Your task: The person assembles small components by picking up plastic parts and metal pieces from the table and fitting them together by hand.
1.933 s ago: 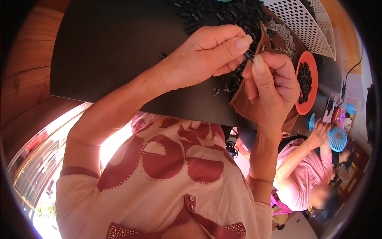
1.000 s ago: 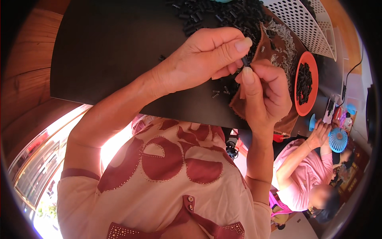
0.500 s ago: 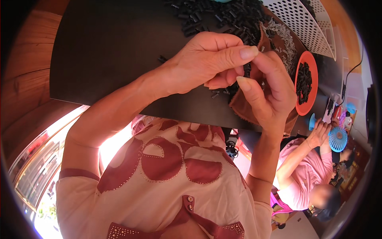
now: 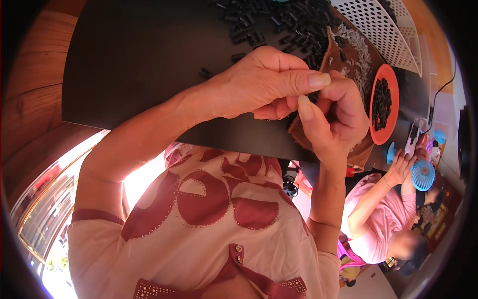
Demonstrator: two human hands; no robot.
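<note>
My left hand [image 4: 271,82] and my right hand [image 4: 336,112] meet above the near edge of a dark table, fingertips pressed together. Between them, mostly covered by the fingers, is a small black plastic piece [image 4: 313,96]. The left thumb and fingers are closed around it. My right thumb and bent index finger pinch at its other side; whatever they hold there is hidden. Beyond the hands lies a heap of short black plastic pieces [image 4: 244,22]. Small metal springs [image 4: 361,50] lie piled on a brown cloth [image 4: 358,154] to the right.
An orange-red oval dish [image 4: 393,124] of black pieces stands right of the cloth. Behind it is a white perforated basket [image 4: 373,25]. At the far right, another person in pink [image 4: 371,209] works near a blue handheld fan [image 4: 422,175]. The dark table [image 4: 134,60] extends left.
Both hands have drawn closer together and shifted slightly, covering more of the black piece that showed between them. The right index finger is more bent.
</note>
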